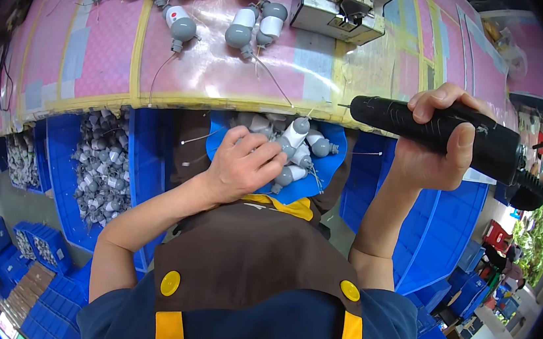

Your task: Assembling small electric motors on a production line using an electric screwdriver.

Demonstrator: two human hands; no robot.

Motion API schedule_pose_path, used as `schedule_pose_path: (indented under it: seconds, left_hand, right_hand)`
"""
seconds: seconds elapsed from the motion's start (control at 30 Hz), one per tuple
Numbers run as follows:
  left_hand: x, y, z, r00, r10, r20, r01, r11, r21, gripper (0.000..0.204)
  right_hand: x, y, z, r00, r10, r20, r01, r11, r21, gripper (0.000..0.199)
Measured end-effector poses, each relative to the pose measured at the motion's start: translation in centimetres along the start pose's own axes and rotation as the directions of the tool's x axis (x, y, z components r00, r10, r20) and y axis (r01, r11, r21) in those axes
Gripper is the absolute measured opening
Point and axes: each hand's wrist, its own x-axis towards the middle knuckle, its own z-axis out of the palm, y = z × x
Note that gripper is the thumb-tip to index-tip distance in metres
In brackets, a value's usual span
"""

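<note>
My right hand (430, 140) grips a black electric screwdriver (383, 113) above the bench's front edge on the right. Its thin bit points left, and a coiled cord leaves its rear end. My left hand (245, 163) is over my lap, fingers curled against a grey-and-white bulb-shaped part (297, 130) with a thin wire at its top. More such parts (320, 144) lie around it on a blue sheet (327, 175) in my lap. The palm and part of the fingers' hold are hidden.
Grey-and-white bulb parts (182, 28) with wires lie on the pink, taped bench top (112, 47). A metal box device (341, 14) stands at the back. Blue bins flank my lap: a left bin (145, 176) near many parts and a right bin (445, 221).
</note>
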Motion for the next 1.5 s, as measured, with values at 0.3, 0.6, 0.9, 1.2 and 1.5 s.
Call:
schedule_pose_path:
  seconds: [0.3,0.6,0.9,1.2,1.5]
  left_hand:
    - [-0.2,-0.1,-0.2,1.000,0.007,0.020,-0.007,1.000,0.014,0.016]
    - [0.9,-0.4,-0.6,0.964,-0.035,0.265,0.161,0.867,-0.472,0.033]
    - [11.7,-9.1,0.3,0.930,-0.368,0.008,0.340,0.867,0.364,0.034]
    - [11.4,-10.1,-0.5,0.858,-0.514,-0.016,0.513,0.851,0.112,0.036]
    - [7.0,-5.8,2.4,0.854,-0.502,0.136,0.493,0.697,-0.522,0.041]
  right_hand:
    - [-0.2,0.9,0.6,0.998,-0.033,-0.044,0.031,0.998,-0.049,0.033]
    - [-0.3,1.3,-0.2,1.000,0.016,-0.014,-0.017,0.992,-0.122,0.033]
    - [6.2,1.2,-0.7,0.999,-0.012,0.044,0.015,0.998,-0.066,0.029]
    - [11.7,3.5,6.8,0.980,-0.075,-0.185,0.047,0.987,-0.154,0.021]
    - [9.3,3.1,6.9,0.994,0.013,-0.111,-0.042,0.965,-0.259,0.022]
